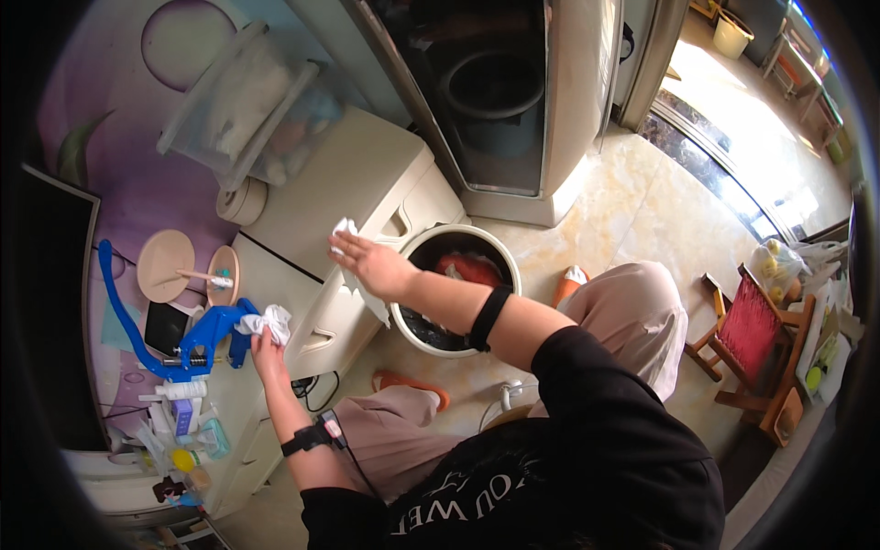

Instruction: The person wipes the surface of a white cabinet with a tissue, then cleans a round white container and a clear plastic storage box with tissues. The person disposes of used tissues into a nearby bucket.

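Observation:
My left hand is at the front edge of the cabinet, its fingers closed on a crumpled white cloth or tissue beside a blue lever-handled hand press. Farther right, my right hand presses a white tissue near the drawer fronts of the cream cabinet. A strip of thin white material hangs below that hand; whether it is part of the same tissue I cannot tell. Under my right forearm stands a round bin with a dark liner and something red inside.
A black screen stands at the left. Tubes and small bottles, a round pink mirror or dish and clear plastic boxes sit on the cabinet. A glass-fronted appliance is ahead, a wooden folding chair at the right.

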`<action>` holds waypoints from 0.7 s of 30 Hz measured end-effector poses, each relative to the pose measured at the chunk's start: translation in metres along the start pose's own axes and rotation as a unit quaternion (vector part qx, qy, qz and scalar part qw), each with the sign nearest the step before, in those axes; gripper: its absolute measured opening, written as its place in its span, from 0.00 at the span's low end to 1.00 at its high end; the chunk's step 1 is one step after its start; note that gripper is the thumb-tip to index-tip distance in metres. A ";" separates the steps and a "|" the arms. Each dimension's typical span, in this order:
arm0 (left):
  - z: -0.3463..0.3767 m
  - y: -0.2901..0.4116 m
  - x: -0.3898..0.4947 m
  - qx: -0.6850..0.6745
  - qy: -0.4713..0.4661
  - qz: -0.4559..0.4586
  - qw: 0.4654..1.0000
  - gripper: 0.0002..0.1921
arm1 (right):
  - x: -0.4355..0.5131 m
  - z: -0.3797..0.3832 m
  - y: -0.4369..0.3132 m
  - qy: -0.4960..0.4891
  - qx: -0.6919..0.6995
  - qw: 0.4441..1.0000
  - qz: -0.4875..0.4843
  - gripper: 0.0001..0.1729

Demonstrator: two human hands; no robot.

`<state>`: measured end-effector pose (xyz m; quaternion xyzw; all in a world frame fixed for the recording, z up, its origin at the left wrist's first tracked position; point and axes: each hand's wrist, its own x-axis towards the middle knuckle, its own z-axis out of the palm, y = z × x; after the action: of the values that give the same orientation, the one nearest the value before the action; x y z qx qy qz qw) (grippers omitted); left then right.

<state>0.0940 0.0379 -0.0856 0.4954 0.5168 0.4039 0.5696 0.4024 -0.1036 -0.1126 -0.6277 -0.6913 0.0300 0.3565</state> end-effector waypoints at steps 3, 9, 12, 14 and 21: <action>-0.002 0.009 -0.017 0.014 0.005 0.020 1.000 0.16 | 0.026 -0.032 0.046 0.085 -0.034 0.995 0.035 0.29; 0.011 0.019 -0.035 -0.022 0.014 0.011 1.000 0.15 | 0.037 -0.026 0.058 -0.004 -0.178 0.971 0.162 0.32; 0.027 0.026 -0.034 -0.060 -0.004 0.022 0.998 0.16 | 0.042 0.012 0.022 -0.121 -0.163 0.979 0.019 0.30; 0.036 0.031 -0.036 -0.081 0.003 0.029 0.996 0.17 | 0.054 0.012 0.032 -0.175 -0.218 0.958 -0.058 0.29; 0.033 0.044 -0.048 -0.122 -0.020 0.061 0.991 0.16 | 0.121 -0.064 0.156 -0.263 -0.435 0.835 0.213 0.32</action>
<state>0.1217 -0.0055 -0.0337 0.4610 0.4213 0.4875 0.6102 0.5738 0.0108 -0.0861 -0.8182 -0.5502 -0.0343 -0.1635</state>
